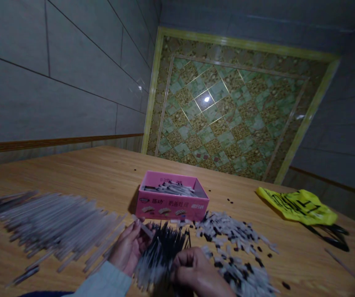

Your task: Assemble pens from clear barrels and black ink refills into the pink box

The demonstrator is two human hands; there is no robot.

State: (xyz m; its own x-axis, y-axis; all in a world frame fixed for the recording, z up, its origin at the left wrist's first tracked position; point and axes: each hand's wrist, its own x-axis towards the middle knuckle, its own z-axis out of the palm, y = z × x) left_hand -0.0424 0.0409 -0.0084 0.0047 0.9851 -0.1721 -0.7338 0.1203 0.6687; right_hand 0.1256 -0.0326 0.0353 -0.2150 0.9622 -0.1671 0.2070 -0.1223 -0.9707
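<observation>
holding a pale tube (145, 229) clamped in the fingers of the left hand (131, 247), at the lower centre of the frame. curling the right hand (194, 266) in at a pile of dark-tipped sticks (162, 247), bottom centre; cannot tell whether clamped on any. facing a pink box (171, 209) just below mid-frame, with more tubes (60, 222) at lower left and small pale pieces (227, 229) at lower right.

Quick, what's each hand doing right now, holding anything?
Left hand: closed on a pale, translucent tube.
Right hand: fingers curled closed by the dark-tipped sticks; whether it grips one can't be told.
</observation>
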